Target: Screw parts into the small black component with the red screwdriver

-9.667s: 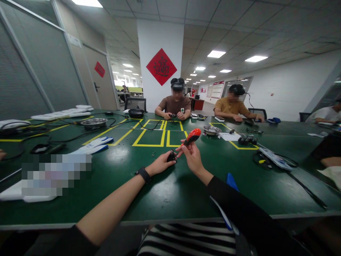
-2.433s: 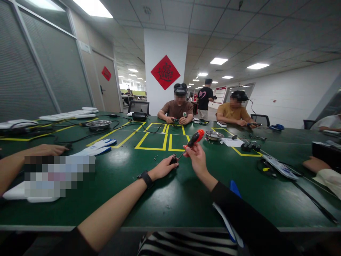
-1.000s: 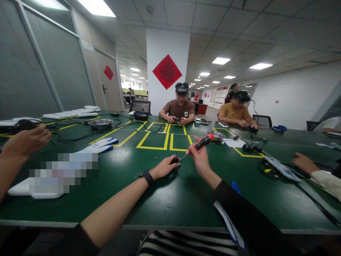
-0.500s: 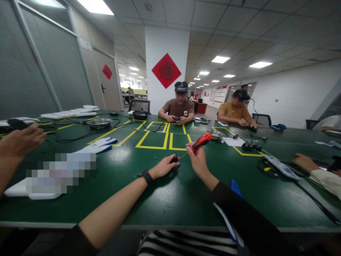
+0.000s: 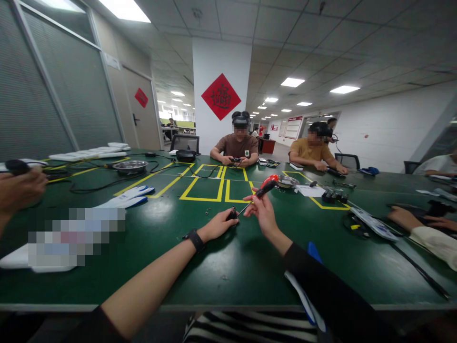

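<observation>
Pinched in my left hand (image 5: 218, 226) is a small black part with a metal end (image 5: 233, 213), held low over the table. My right hand (image 5: 263, 212) has its fingers around a screwdriver (image 5: 266, 186) with a red and black handle. The handle tilts up and to the right, while the thin shaft runs down left to the small black part. Whether the tip sits in a screw is too small to make out. Several tiny metal pieces (image 5: 208, 210) lie on the green table (image 5: 200, 281) beyond my left wrist.
White-and-blue gloves (image 5: 130, 196) lie at the left, another glove (image 5: 302, 290) by my right forearm. Metal bowls (image 5: 130, 166) (image 5: 287, 181), black blocks (image 5: 334, 196) and cables stand farther off. Co-workers sit across (image 5: 235, 143) and on both sides.
My right-hand fingers have shifted on the screwdriver, some now more stretched out, and the handle leans slightly differently. My left hand keeps its hold on the black part. The view has moved slightly.
</observation>
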Available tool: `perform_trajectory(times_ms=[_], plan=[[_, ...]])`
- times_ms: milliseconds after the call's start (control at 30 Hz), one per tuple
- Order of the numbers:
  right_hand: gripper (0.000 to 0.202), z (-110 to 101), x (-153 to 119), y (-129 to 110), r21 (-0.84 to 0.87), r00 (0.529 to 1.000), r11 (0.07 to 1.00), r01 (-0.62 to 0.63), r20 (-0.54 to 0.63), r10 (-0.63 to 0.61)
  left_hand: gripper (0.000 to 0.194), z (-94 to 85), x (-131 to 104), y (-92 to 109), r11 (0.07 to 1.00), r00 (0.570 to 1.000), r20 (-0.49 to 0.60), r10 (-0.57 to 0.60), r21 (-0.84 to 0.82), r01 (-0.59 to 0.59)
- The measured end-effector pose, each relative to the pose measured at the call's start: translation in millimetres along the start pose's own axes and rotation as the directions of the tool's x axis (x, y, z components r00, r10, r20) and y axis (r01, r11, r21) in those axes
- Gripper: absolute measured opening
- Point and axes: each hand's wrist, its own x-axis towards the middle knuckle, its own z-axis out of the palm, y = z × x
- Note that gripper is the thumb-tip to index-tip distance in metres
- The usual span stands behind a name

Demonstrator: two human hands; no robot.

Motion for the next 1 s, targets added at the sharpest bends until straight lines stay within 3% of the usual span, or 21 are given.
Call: perform_trajectory(times_ms=[167,600,1000], plan=[[0.030,3.8,-0.2,-1.5,-0.070,1.000,0.997,0.021,0.003,-0.021,0.030,-0.6,-0.4,1.3,1.000,1.000,0.001,-0.004,0.003,0.004],[0.033,-0.1,0.1,1.6,0.045,0.999,0.999,-0.030,0.036,0.028,0.026,0.3,0.0,0.3,1.000,1.000,-0.015,-0.001,0.010,0.001],[0.027,-1.5,2.5,0.9,0.033,0.999,0.999,0.006,-0.038,-0.005,0.028,-0.1,0.3,6.3,1.000,1.000,-0.004,-0.013,0.005,0.014]])
